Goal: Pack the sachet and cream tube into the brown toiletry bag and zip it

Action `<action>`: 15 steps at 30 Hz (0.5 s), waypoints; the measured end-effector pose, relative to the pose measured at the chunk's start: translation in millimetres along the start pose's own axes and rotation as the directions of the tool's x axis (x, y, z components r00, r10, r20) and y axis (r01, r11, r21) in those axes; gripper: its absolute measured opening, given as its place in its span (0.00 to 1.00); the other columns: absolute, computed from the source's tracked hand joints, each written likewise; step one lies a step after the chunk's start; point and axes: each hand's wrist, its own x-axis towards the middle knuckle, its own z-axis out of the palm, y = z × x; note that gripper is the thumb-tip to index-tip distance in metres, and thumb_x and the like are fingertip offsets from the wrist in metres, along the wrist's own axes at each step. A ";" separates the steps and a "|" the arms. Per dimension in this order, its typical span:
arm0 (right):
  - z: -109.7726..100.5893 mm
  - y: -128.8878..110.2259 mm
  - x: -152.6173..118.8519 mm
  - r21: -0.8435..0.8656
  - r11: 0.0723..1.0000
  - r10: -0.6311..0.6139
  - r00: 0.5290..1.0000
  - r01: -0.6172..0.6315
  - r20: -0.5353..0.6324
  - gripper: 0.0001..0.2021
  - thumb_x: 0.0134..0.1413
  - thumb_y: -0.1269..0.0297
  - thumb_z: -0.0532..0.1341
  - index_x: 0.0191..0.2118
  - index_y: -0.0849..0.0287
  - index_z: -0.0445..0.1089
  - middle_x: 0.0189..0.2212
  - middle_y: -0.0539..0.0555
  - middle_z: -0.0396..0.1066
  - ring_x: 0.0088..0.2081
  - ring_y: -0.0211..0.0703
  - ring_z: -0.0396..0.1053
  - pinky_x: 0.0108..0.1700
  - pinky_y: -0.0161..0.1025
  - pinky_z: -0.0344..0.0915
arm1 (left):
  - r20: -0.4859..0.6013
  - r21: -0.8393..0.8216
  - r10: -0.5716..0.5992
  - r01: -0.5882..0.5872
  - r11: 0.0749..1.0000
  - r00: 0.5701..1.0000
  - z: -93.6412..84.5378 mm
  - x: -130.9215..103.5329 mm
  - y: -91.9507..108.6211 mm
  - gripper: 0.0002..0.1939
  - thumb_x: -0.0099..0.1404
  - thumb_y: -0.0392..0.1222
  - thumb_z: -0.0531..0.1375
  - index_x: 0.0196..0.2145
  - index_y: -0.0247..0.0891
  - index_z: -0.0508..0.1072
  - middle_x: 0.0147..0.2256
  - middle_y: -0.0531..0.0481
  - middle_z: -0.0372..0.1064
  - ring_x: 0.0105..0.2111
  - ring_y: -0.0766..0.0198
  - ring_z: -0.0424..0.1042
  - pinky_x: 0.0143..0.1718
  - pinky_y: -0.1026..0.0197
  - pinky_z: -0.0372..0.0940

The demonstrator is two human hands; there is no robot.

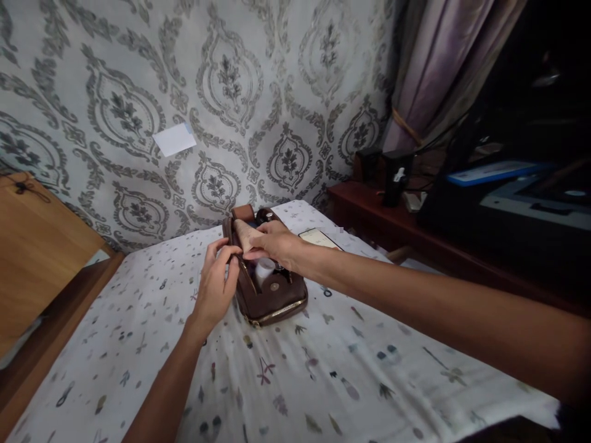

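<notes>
Bare forearms reach in over a white sheet (286,387) printed with small plants and shapes. From where I'm standing, the right hand (279,243) has its fingers closed around a pale beige tube (245,234), which leans in the open brown bag (281,300), its wide end pointing away toward the wall. The left hand (215,284) is at the bag's left edge, fingers bent and tips against the rim; whether they pinch it, I can't tell.

Just on the near side of the right fingers, inside the bag, sits a white round container (265,271), and nearer still runs the bag's gold zip (281,312). Past those fingers is a tan band (243,213), with a dark rounded item (264,216) just to its right. A phone (318,238) with a lit screen lies to the right of the bag, partly behind the right wrist. Well beyond the left fingertips, a white paper (174,140) is up on the patterned wallpaper (231,80).
</notes>
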 end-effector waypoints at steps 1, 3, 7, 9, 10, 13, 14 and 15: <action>1.3 -0.6 0.0 -0.025 1.000 0.006 1.000 -0.007 -0.008 0.12 0.49 0.83 0.66 0.30 0.62 0.65 0.24 0.48 0.68 0.24 0.36 0.76 0.28 0.31 0.78 | -0.002 -0.005 -0.001 0.001 1.000 1.000 0.4 0.0 0.0 0.13 0.73 0.41 0.48 0.45 0.41 0.72 0.52 0.41 0.62 0.57 0.53 0.65 0.56 0.51 0.64; 3.8 -2.1 -0.4 -0.069 0.998 0.016 1.000 -0.016 -0.010 0.12 0.49 0.85 0.64 0.29 0.62 0.65 0.23 0.48 0.68 0.23 0.36 0.75 0.28 0.31 0.78 | -0.004 -0.010 0.002 -0.002 1.000 1.000 1.1 0.0 0.2 0.13 0.73 0.41 0.48 0.45 0.41 0.72 0.52 0.41 0.62 0.56 0.54 0.65 0.56 0.51 0.64; 8.0 -5.6 -0.1 -0.132 0.991 0.023 1.000 -0.024 -0.010 0.13 0.48 0.87 0.63 0.27 0.62 0.64 0.19 0.47 0.67 0.19 0.36 0.73 0.24 0.31 0.76 | -0.006 0.001 0.022 -0.022 1.000 1.000 1.3 0.7 0.3 0.13 0.73 0.40 0.48 0.45 0.40 0.71 0.51 0.40 0.63 0.58 0.54 0.64 0.56 0.51 0.64; 9.5 -6.7 1.0 -0.165 0.986 0.030 1.000 -0.030 -0.001 0.12 0.49 0.85 0.63 0.25 0.62 0.64 0.16 0.48 0.67 0.17 0.37 0.71 0.21 0.32 0.74 | -0.006 0.011 0.024 -0.024 1.000 1.000 1.4 1.2 0.1 0.13 0.73 0.40 0.48 0.44 0.40 0.71 0.51 0.40 0.63 0.58 0.54 0.64 0.56 0.51 0.64; 10.2 -6.8 1.8 -0.198 0.980 0.034 0.999 -0.033 0.001 0.12 0.50 0.83 0.64 0.24 0.62 0.65 0.15 0.48 0.66 0.16 0.38 0.71 0.20 0.32 0.73 | -0.008 0.015 0.023 -0.023 1.000 1.000 1.6 1.4 -0.2 0.13 0.73 0.40 0.48 0.44 0.40 0.71 0.51 0.40 0.63 0.57 0.54 0.64 0.55 0.51 0.64; 11.5 -5.1 3.9 -0.338 0.941 0.018 0.999 -0.007 0.028 0.12 0.53 0.74 0.66 0.22 0.61 0.66 0.12 0.48 0.65 0.16 0.38 0.70 0.19 0.30 0.71 | -0.012 0.018 0.027 -0.026 0.999 1.000 2.8 1.6 -1.5 0.13 0.73 0.40 0.48 0.44 0.39 0.71 0.51 0.40 0.63 0.57 0.55 0.65 0.55 0.51 0.64; 11.7 -4.1 4.3 -0.376 0.927 0.010 0.999 0.007 0.042 0.13 0.53 0.74 0.67 0.22 0.61 0.66 0.11 0.48 0.65 0.16 0.38 0.70 0.18 0.29 0.70 | -0.015 0.017 0.029 -0.029 0.999 0.999 3.3 1.6 -2.0 0.13 0.73 0.40 0.48 0.44 0.39 0.71 0.51 0.40 0.64 0.57 0.55 0.65 0.55 0.51 0.64; 11.7 -3.0 4.5 -0.400 0.916 0.004 0.998 0.019 0.055 0.13 0.51 0.74 0.68 0.21 0.61 0.66 0.11 0.47 0.65 0.16 0.37 0.70 0.18 0.29 0.70 | -0.018 0.014 0.031 -0.031 0.999 0.999 3.7 1.6 -2.4 0.13 0.73 0.40 0.48 0.44 0.39 0.72 0.51 0.40 0.64 0.57 0.55 0.65 0.56 0.51 0.64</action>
